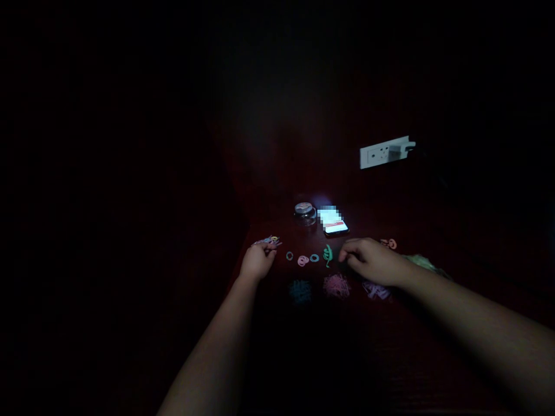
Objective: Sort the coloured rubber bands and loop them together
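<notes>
My left hand (259, 260) is at a small mixed-colour pile (274, 240) on the dark red table, its fingers pressed together; what they pinch is too small to tell. My right hand (368, 260) hovers beside a green bundle (328, 255), thumb and fingertips curled close, their contents hidden. Between the hands lie a dark green ring (289, 256), some pink rings (303, 261) and a blue ring (314, 258). Nearer me are a teal pile (300, 292), a pink pile (336, 286) and a purple pile (377, 290), partly below my right hand.
A round lidded jar (304, 214) stands behind the rings, beside a lit phone (336, 222). Orange pieces (392, 244) and a pale, crumpled thing (425, 264) lie past my right wrist. A white socket panel (384, 153) is on the wall.
</notes>
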A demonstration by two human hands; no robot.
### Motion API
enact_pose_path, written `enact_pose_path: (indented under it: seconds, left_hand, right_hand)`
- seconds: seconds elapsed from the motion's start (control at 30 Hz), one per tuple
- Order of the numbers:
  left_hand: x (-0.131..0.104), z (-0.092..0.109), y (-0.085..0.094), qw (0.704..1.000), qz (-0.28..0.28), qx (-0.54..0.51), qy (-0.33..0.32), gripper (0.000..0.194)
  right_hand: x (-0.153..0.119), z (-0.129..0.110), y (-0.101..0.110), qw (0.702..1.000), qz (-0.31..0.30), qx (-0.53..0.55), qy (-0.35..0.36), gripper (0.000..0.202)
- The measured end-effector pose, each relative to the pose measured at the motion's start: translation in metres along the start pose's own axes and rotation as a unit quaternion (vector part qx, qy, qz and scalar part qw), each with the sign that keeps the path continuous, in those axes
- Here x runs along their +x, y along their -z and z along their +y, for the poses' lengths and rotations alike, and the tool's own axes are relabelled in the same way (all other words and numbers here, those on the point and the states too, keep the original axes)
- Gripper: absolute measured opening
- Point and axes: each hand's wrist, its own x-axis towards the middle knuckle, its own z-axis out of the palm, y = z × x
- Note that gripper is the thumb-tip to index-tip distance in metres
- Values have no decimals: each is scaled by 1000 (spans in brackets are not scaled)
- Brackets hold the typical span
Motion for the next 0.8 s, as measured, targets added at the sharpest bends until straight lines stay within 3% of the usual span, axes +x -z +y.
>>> enact_pose_path:
  seconds: [0.4, 0.53, 0.67, 0.8]
  left_hand:
    - [-6, 19, -2, 991, 25, -124, -47, 6]
    - [-20, 48, -2, 978, 5, -141, -154, 4]
    - [-41, 84, -2, 957, -65, -104, -264, 6]
    - [-51, 97, -4, 946, -82, -95, -300, 8]
  right_hand:
    - [-4, -7, -4, 1000, 0, 14, 15, 21]
    - [-4, -11, -12, 999, 22, 3, 30, 15]
    - [-5, -19, -16, 998, 33, 9, 45, 12]
    - [-7, -22, -16, 998, 40, 9, 52, 6]
